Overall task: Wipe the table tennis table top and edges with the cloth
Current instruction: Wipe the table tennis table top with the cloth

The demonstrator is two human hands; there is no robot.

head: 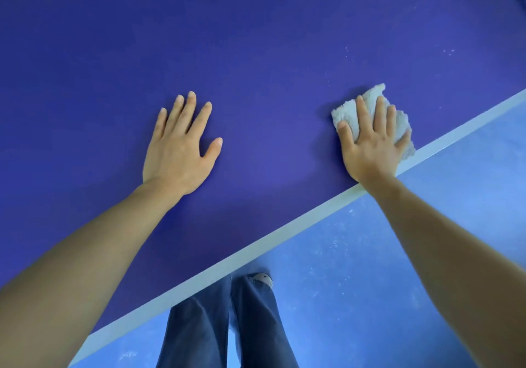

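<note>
cloth (370, 105) lies flat on the blue table (256, 40), right side, just beside the white edge line (256, 246). right hand (370, 142) presses it, fingers straight and spread. left hand (179, 151) flat on bare tabletop, fingers spread, holding nothing. jeans (222, 325) and floor (370, 282) nearer.

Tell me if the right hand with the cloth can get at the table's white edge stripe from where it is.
Probably yes. The right hand presses the cloth flat on the table top right beside the white edge stripe. The cloth's corner reaches the stripe, and nothing lies between.
</note>
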